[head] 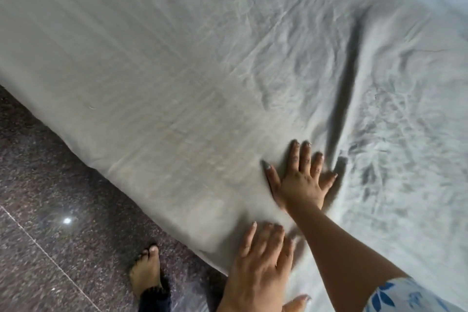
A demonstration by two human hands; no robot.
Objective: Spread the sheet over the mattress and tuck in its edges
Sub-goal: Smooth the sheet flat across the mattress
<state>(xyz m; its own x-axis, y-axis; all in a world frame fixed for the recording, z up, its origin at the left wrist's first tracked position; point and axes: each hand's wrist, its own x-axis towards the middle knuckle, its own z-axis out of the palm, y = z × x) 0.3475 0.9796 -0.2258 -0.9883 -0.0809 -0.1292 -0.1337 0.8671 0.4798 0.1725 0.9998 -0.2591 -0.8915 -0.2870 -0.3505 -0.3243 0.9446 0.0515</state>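
We press right hand, fingers spread, and left hand, fingers straight together, flat on wrinkled sheet.

left hand palm-down, right hand palm-down farther forward, splayed

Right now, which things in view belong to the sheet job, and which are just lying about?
Job:
- sheet, spread out, creased towards the right
- left hand, flat on the sheet near its edge
- right hand, fingers spread, pressing the sheet

Not the job:
- speckled floor
- bare foot
- floral sleeve
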